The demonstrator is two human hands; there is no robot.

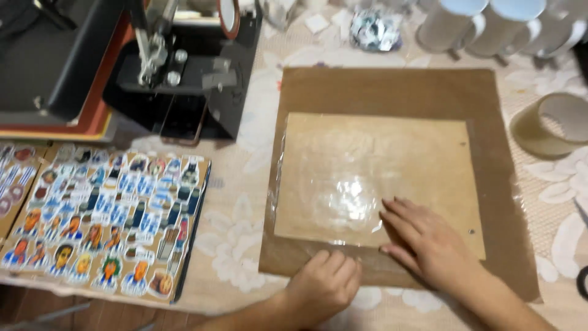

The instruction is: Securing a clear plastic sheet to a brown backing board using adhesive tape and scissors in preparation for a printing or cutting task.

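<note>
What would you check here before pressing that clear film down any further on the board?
1. Right hand flat on the clear plastic film: ok.
2. Left hand steadying the near edge of the large dark brown backing sheet: ok.
3. Film smooth over the light tan square board: not ok, wrinkles near the fingers.
4. Board within the backing sheet: ok.
5. Film corners aligned: cannot tell.

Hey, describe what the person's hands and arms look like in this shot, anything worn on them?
Both are bare. The left hand and right hand show no gloves, rings or watch that can be made out, though the picture is somewhat blurred. The forearms entering from the bottom edge are uncovered too: no sleeve reaches into view, and no bracelets, bands or markings are visible on either wrist.
</note>
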